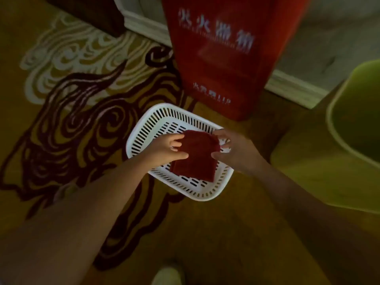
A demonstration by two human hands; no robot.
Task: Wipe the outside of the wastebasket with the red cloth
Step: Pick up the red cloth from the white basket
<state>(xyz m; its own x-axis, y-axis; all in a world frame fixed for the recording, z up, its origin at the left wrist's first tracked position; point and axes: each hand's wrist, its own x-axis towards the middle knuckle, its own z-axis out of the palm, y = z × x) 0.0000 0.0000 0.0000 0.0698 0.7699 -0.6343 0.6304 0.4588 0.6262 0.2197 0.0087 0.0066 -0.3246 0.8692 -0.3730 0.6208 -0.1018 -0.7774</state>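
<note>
A folded red cloth point(196, 156) hangs over a white slotted basket point(144, 128) that sits on the carpet. My left hand point(166, 148) grips the cloth's left edge with thumb and fingers. My right hand point(232, 150) pinches its right edge. The cloth's lower end touches the basket floor. A yellow-green wastebasket point(320, 169) stands at the right, partly cut off by the frame edge, apart from both hands.
A tall red fire-extinguisher box point(222, 58) with white lettering stands just behind the white basket against a white baseboard point(296, 89). Dark furniture point(92, 15) sits at the top left. A patterned gold and maroon carpet point(78, 112) covers the floor. A shoe tip point(167, 276) shows at the bottom.
</note>
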